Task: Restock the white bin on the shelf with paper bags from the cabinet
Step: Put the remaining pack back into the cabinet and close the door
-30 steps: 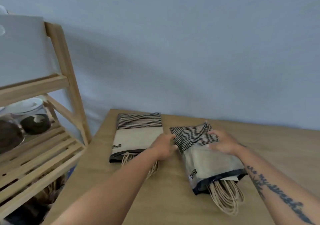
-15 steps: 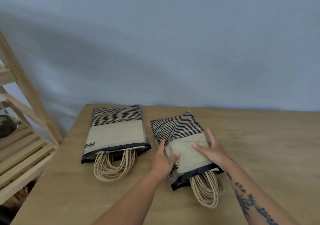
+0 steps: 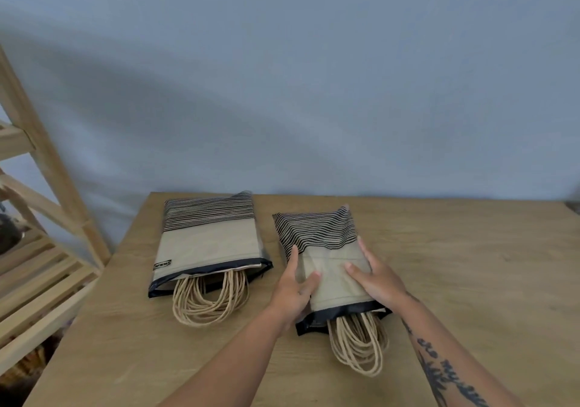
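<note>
Two packs of paper bags in clear wrap lie on the wooden table point(image 3: 470, 281), striped ends toward the wall and twine handles spilling toward me. The left pack point(image 3: 210, 243) lies untouched. Both my hands are on the right pack point(image 3: 326, 249), which lies slightly askew. My left hand point(image 3: 295, 287) lies against its left edge, index finger straight along the side and thumb on top. Over the pack's right edge my right hand point(image 3: 376, 278) rests with its fingers straight and its thumb on the top face. The white bin is out of view.
A wooden slatted shelf unit point(image 3: 47, 265) stands at the left, close to the table's left edge, with a dark object point(image 3: 9, 234) on one shelf. A plain blue-grey wall runs behind the table.
My view has swung right and down, so the white bin and upper shelf have left the frame. Both hands slid from the right pack's striped end toward its handle end.
</note>
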A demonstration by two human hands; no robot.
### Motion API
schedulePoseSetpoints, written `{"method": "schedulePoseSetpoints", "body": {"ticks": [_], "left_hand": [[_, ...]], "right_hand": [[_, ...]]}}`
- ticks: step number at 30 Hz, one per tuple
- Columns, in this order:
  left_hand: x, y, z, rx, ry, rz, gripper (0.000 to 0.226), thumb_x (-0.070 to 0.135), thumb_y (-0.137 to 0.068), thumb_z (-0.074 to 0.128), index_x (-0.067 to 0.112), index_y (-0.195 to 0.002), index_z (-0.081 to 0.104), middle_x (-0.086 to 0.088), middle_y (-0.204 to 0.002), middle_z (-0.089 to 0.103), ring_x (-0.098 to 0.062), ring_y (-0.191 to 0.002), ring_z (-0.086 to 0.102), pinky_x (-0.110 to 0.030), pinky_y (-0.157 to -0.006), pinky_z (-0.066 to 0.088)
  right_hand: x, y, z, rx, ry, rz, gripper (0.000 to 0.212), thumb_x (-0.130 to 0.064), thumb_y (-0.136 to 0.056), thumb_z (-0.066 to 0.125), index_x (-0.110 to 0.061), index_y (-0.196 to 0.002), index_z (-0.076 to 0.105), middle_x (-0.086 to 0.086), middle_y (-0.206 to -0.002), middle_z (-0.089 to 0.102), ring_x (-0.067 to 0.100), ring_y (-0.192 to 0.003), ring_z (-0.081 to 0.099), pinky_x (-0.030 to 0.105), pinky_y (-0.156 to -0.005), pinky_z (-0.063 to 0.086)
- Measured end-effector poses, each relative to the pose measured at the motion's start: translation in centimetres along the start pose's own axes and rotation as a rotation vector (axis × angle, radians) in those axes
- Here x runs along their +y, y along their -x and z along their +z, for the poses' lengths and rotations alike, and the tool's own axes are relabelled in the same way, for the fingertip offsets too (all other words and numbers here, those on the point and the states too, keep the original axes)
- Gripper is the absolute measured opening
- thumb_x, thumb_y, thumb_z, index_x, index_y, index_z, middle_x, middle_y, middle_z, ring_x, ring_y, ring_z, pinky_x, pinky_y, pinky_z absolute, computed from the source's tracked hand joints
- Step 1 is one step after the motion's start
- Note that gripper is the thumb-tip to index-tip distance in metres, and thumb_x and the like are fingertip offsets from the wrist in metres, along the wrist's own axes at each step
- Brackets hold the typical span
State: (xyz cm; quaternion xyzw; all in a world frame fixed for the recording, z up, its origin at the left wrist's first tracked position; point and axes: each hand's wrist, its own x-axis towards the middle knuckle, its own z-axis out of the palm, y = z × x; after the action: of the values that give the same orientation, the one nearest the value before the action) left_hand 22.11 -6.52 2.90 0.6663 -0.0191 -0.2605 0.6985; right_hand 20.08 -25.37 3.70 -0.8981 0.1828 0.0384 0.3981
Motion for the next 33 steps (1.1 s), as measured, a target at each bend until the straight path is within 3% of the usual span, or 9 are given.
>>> {"method": "schedulePoseSetpoints", "body": {"ticks": [3,7,14,16,18,22,27,31,33], "left_hand": [[0.9,-0.1,-0.8,-0.016,0.138,-0.083,0.09,0.028,-0.082,0.068,0.039,-0.147,0.006,0.002,-0.149,0.036,-0.019,-0.123,0.046,-0.034,-0.1,0.04],[2.2,-0.5,-1.8,-0.061,0.22,-0.168,0.099,0.017,-0.073,0.077,0.036,-0.147,0.014,-0.005,-0.147,0.038,-0.024,-0.122,0.045,-0.036,-0.101,0.035],[6.5,-0.7,-3.9,-0.016,0.136,-0.034,0.088,0.024,-0.072,0.078,0.032,-0.145,0.028,-0.007,-0.147,0.036,-0.023,-0.114,0.048,-0.031,-0.088,0.048],[8.4,-0.6,-5.2,-0.015,0.11,0.026,0.088,0.027,-0.072,0.077,0.034,-0.145,0.027,-0.006,-0.146,0.037,-0.024,-0.114,0.049,-0.03,-0.078,0.051],[10.2,-0.6,-7.0,-0.007,0.115,0.063,0.091,0.031,-0.072,0.076,0.035,-0.145,0.024,-0.005,-0.146,0.038,-0.027,-0.117,0.052,-0.035,-0.082,0.052],[13.3,0.1,-11.2,0.021,0.16,0.118,0.102,0.028,-0.067,0.078,0.033,-0.148,0.016,-0.009,-0.147,0.038,-0.024,-0.111,0.058,-0.031,-0.077,0.053],[14.3,0.0,-15.9,0.129,0.189,0.123,0.093,0.007,-0.073,0.073,0.033,-0.146,0.022,-0.008,-0.12,0.055,-0.024,-0.087,0.064,-0.034,-0.071,0.054],[12.5,-1.2,-18.5,0.17,0.196,0.035,0.09,0.003,-0.073,0.072,0.029,-0.146,0.027,-0.01,-0.136,0.051,-0.024,-0.086,0.063,-0.033,-0.062,0.054],[10.3,-1.7,-19.4,0.181,0.108,-0.035,0.088,0.002,-0.073,0.072,0.027,-0.145,0.029,-0.013,-0.139,0.047,-0.029,-0.095,0.059,-0.036,-0.07,0.052]], "right_hand": [[0.0,0.2,0.2,-0.028,-0.162,0.031,0.086,-0.064,-0.069,0.062,-0.042,-0.142,0.023,-0.007,-0.144,0.044,0.014,-0.129,0.044,0.038,-0.111,0.034],[-1.8,0.3,-0.3,-0.044,-0.321,0.066,0.077,-0.037,-0.078,0.069,-0.027,-0.144,0.029,-0.002,-0.14,0.047,0.014,-0.12,0.049,0.029,-0.103,0.038],[-6.9,-0.3,-2.3,-0.044,-0.454,0.023,0.086,-0.028,-0.071,0.077,-0.024,-0.143,0.032,0.001,-0.135,0.052,0.021,-0.115,0.056,0.039,-0.101,0.045],[-8.8,-0.6,-2.6,-0.026,-0.466,-0.044,0.084,-0.025,-0.072,0.076,-0.022,-0.143,0.031,-0.003,-0.135,0.049,0.019,-0.117,0.053,0.039,-0.105,0.041],[-11.1,-1.1,-2.7,-0.022,-0.49,-0.095,0.082,-0.025,-0.075,0.074,-0.021,-0.144,0.029,-0.005,-0.13,0.045,0.016,-0.116,0.05,0.034,-0.104,0.04],[-15.8,-3.1,-0.7,-0.035,-0.484,-0.161,0.09,-0.033,-0.071,0.077,-0.019,-0.145,0.027,0.003,-0.149,0.035,0.021,-0.13,0.042,0.04,-0.11,0.035],[-20.9,-4.9,2.9,-0.065,-0.468,-0.249,0.088,-0.027,-0.075,0.075,-0.017,-0.146,0.025,0.004,-0.152,0.03,0.021,-0.135,0.035,0.039,-0.113,0.031],[-21.7,-6.1,5.7,-0.106,-0.393,-0.229,0.083,-0.016,-0.077,0.073,-0.017,-0.145,0.026,0.003,-0.152,0.03,0.021,-0.134,0.036,0.033,-0.11,0.031],[-20.7,-6.1,7.5,-0.176,-0.328,-0.191,0.083,-0.011,-0.078,0.071,-0.016,-0.146,0.023,0.003,-0.152,0.029,0.023,-0.134,0.036,0.032,-0.108,0.031]]}}
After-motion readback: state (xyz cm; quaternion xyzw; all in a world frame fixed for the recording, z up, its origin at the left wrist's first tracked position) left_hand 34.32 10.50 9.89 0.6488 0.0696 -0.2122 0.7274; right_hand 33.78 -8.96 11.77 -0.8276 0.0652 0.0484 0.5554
